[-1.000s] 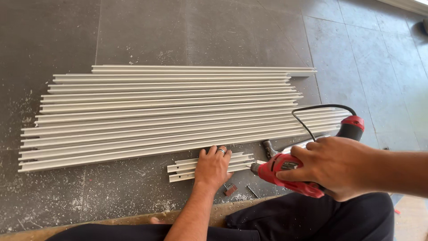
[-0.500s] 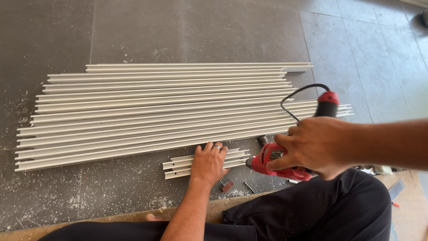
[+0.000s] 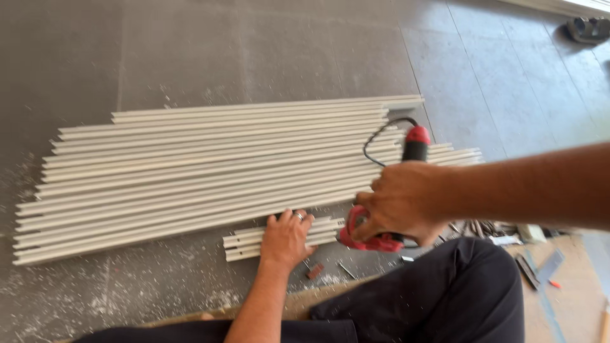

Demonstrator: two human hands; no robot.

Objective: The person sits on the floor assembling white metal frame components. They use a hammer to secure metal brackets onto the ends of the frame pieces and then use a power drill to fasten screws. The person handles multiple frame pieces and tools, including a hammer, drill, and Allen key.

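Observation:
My left hand (image 3: 287,238) lies flat, palm down, on a small bundle of short white strips (image 3: 244,242) on the grey floor. My right hand (image 3: 401,201) grips a red and black corded power tool (image 3: 406,165) just right of those strips, its black cable looping upward. The tool's working end is hidden behind my hand. Beyond both hands lies a wide row of long white strips (image 3: 203,168), side by side.
White dust and chips litter the floor (image 3: 114,298) near me. Small dark bits (image 3: 316,271) lie by my left hand. Loose tools and scraps (image 3: 534,254) sit on a wooden surface at the right. My black-trousered knee (image 3: 464,286) is below.
The view has shifted, and my right hand has carried the tool left, closer to the short strips. My left hand stays pressed on them.

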